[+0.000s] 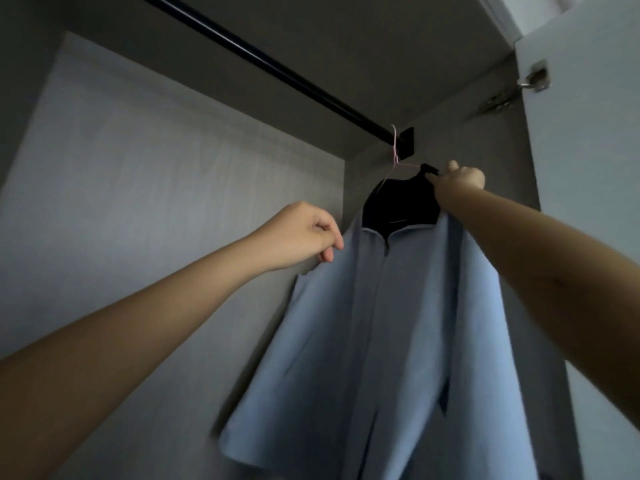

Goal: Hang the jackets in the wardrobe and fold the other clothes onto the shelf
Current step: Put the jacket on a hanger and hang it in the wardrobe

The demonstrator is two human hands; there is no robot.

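Light blue jacket hanging on pink hanger, centre right of frame, inside wardrobe. Hanger hook over black rail, close to rail's right end. Jacket long axis near vertical, slightly tilted: dark collar up toward rail, hem down at lower centre, zip front toward camera. Right hand pinching dark collar at top, right of hook. Left hand at left shoulder edge, fingers curled, tips at fabric; cannot tell whether fabric pinched. Open door at right edge, 1 hinge upper right.
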